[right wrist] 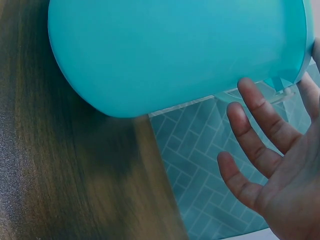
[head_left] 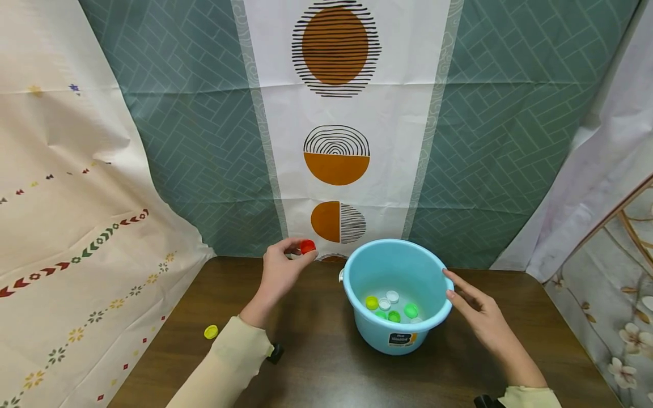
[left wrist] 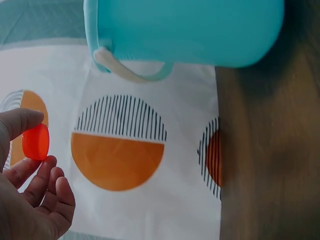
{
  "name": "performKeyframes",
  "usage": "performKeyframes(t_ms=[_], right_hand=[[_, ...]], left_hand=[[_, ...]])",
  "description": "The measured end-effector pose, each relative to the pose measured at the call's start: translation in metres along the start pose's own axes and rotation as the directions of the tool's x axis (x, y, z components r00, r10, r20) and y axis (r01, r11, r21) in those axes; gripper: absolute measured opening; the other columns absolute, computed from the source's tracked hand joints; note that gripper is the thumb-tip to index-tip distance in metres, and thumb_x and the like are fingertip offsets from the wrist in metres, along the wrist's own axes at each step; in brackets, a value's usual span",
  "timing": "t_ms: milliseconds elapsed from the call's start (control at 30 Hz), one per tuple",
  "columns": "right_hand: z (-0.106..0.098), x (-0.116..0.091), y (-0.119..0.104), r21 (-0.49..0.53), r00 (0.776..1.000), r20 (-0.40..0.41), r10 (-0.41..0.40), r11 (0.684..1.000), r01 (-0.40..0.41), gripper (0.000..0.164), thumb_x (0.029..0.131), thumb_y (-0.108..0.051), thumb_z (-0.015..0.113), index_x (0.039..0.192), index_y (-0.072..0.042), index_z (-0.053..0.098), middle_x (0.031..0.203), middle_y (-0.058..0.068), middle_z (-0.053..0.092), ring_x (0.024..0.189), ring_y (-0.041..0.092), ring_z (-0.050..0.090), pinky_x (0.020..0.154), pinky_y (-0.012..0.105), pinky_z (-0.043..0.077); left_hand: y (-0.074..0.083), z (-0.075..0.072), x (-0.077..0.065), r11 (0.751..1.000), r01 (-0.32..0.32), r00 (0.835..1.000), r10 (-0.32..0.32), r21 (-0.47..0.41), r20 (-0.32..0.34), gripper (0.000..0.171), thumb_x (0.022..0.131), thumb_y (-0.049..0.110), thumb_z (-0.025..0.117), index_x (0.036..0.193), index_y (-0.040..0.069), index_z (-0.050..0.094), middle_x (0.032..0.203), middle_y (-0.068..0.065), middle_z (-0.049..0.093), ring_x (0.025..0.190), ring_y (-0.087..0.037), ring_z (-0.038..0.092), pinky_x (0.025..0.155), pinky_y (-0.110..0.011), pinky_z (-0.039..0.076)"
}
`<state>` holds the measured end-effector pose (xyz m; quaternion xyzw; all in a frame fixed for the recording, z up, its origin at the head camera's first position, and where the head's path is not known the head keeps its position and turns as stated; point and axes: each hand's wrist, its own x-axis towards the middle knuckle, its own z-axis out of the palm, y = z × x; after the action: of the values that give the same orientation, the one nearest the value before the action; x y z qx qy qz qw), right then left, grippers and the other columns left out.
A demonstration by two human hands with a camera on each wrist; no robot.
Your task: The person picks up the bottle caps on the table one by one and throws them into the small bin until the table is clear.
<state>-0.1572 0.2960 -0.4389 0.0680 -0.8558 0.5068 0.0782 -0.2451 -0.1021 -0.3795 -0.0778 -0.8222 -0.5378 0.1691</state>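
My left hand (head_left: 280, 269) pinches a red bottle cap (head_left: 308, 246) between thumb and fingertips, left of a light blue bucket (head_left: 374, 334). In the left wrist view the red cap (left wrist: 36, 142) stands on edge between the thumb and a finger. My right hand (head_left: 482, 317) touches the bucket's right rim with thumb and index finger. The right wrist view shows its other fingers (right wrist: 250, 135) spread beside the bucket wall (right wrist: 165, 55). Inside the bucket lie several caps, among them a yellow cap (head_left: 372, 302), a white cap (head_left: 392, 296) and a green cap (head_left: 411, 310).
A lone yellow cap (head_left: 211, 332) lies on the dark wooden table (head_left: 316, 362) at the left. Patterned cloth (head_left: 204, 141) hangs along the table's back edge. More cloth borders the left side (head_left: 61, 255) and right side (head_left: 622, 317). The bucket has a pale handle (left wrist: 125, 72).
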Motion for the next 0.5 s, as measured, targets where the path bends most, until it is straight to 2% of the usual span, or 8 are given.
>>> performKeyframes(t_ms=[300,500], right_hand=[[-0.001,0.001,-0.001,0.006,1.000,0.003,-0.001,1.000,0.001,0.046,0.097,-0.030,0.050,0.141,-0.034,0.040,0.142,0.002,0.046,0.107,0.000,0.057,0.082,0.015,0.047],[-0.001,0.002,0.000,0.011,1.000,0.005,0.009,1.000,-0.009,0.046,0.096,-0.031,0.050,0.141,-0.033,0.040,0.142,0.003,0.047,0.107,-0.001,0.057,0.082,0.015,0.047]], left_hand=[[0.022,0.021,0.002,1.000,-0.030,0.999,0.030,-0.003,0.038,0.025,0.077,0.034,0.075,0.099,0.024,0.070,0.090,0.006,0.065,0.086,-0.018,0.057,0.063,-0.031,0.053],[0.034,0.036,0.000,0.998,-0.056,0.996,0.057,-0.010,0.071,0.027,0.078,0.032,0.075,0.101,0.022,0.069,0.092,0.005,0.064,0.088,-0.021,0.058,0.062,-0.030,0.053]])
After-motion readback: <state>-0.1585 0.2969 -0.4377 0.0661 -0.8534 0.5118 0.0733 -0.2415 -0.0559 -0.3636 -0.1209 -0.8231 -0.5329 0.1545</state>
